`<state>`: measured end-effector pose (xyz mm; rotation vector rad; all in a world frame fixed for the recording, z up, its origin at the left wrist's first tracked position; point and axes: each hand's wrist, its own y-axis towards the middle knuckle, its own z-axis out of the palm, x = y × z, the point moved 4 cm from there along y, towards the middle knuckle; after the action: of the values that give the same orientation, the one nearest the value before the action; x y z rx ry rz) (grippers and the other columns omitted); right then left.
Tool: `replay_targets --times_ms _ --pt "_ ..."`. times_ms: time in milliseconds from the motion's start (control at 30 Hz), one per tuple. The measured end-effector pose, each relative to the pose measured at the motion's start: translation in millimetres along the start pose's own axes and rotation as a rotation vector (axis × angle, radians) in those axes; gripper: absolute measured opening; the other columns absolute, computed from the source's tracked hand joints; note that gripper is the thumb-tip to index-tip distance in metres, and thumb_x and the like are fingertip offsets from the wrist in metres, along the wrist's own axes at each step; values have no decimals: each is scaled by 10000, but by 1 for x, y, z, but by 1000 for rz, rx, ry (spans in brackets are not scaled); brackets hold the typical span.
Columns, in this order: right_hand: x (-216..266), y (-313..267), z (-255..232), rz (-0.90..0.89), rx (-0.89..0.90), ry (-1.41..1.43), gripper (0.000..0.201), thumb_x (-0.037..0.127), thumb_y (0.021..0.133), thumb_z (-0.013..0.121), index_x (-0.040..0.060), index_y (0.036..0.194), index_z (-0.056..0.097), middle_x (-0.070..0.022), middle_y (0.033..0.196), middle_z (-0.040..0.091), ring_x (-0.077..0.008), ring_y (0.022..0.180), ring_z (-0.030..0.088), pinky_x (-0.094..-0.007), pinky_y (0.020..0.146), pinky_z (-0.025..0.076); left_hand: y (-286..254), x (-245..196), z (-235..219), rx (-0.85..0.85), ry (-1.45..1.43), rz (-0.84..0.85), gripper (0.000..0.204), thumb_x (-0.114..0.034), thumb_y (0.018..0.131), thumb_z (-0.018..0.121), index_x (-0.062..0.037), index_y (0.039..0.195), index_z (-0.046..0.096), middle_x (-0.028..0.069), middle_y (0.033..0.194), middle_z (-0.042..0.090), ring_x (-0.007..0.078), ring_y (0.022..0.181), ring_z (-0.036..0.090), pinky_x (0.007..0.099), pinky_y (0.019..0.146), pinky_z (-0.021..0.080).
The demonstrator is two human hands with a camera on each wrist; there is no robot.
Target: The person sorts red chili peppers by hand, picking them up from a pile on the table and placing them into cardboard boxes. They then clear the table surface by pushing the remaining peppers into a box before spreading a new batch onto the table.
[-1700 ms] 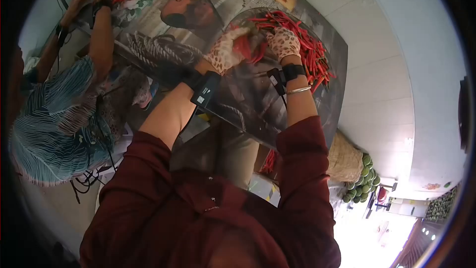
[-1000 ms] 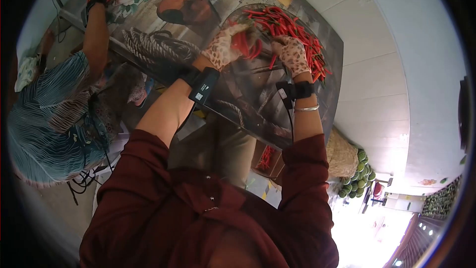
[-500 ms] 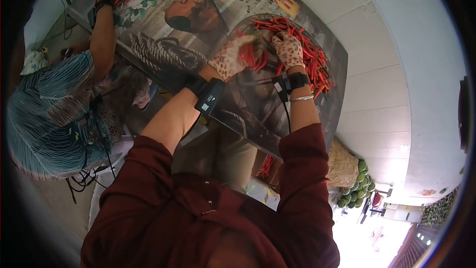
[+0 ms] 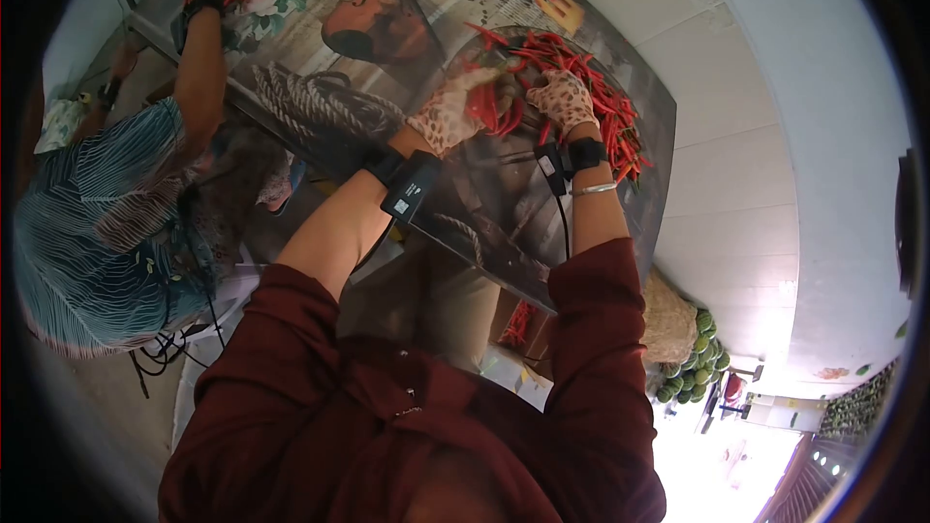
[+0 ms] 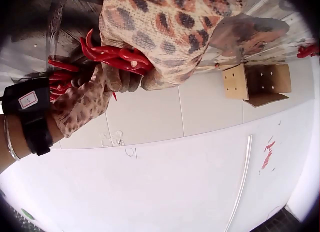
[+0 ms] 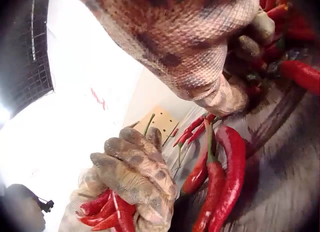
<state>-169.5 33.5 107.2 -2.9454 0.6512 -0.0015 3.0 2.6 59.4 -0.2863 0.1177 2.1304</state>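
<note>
Chillies (image 4: 616, 105) heaped on the table (image 4: 504, 199), more in a bunch (image 6: 120, 212). Left hand (image 4: 449, 114): grip curled round that bunch. Right hand (image 4: 564, 101) at the pile's edge; can't tell whether its grip pinches one. Best, probably: pick singly, squeeze the bunch lightly.

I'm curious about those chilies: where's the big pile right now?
In the head view, the chili pile lies on the right part of the patterned table, beyond and to the right of the gloved right hand.
</note>
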Motion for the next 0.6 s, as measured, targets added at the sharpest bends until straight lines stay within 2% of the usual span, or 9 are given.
replay_targets --times_ms 67,100,133,233,333,400,433,500,600 --pt "-22 -5 12 -92 -417 157 392 329 751 657 55 1029 685 -171 976 677 -326 901 647 -390 811 507 5 2 -9 3 -69 -15 179 -80 887 592 27 1030 597 118 939 639 233 838 640 313 751 559" --pt "-13 -19 -10 -30 -235 347 363 284 762 682 -5 981 689 -141 910 692 -247 784 655 -346 719 506 8 2 -13 3 -135 -28 168 -47 874 601 41 1017 596 148 975 640 277 898 638 336 800 569" --pt "-13 -31 -22 -26 -233 344 363 284 762 682 -5 981 689 -141 910 692 -247 784 655 -346 719 506 8 2 -13 3 -140 -32 168 -47 874 601 41 1017 596 148 975 640 277 898 638 336 800 569" --pt "-25 -62 -35 93 -106 980 268 150 785 665 -15 995 683 -76 750 648 -90 667 569 -246 601 454 7 2 -10 -15 -210 -86 148 -28 867 607 45 994 588 153 973 633 280 890 636 353 794 575" --pt "-22 -87 -39 140 -53 771 286 161 781 671 -15 1006 680 -85 748 650 -103 668 577 -262 609 462 7 3 -10 -74 -187 -66 148 -23 866 608 47 994 582 151 953 629 277 868 638 357 773 578" --pt "-34 -83 -16 61 -104 651 308 235 791 658 -25 954 680 -127 761 665 -190 697 621 -321 662 487 6 1 -9 -18 -161 -58 145 -34 873 602 44 994 580 148 925 628 272 845 642 349 744 574" --pt "-32 -83 -8 52 -61 479 349 289 793 647 -27 939 672 -155 804 669 -250 757 634 -354 714 491 11 -2 -13 152 132 59 149 -57 889 587 43 1000 583 153 929 631 264 831 647 333 721 566" --pt "-18 -87 3 19 -90 115 451 414 793 616 -17 924 651 -203 960 659 -367 937 618 -428 834 481 14 2 -18 106 -9 1 157 -66 897 576 45 1008 584 155 936 633 261 833 648 326 721 562" --pt "0 -94 -2 66 -95 73 449 408 794 620 -5 969 647 -203 1020 645 -343 989 610 -425 861 478 11 3 -17 66 -116 -48 169 -71 907 558 46 1026 587 156 947 639 261 848 650 317 724 558"
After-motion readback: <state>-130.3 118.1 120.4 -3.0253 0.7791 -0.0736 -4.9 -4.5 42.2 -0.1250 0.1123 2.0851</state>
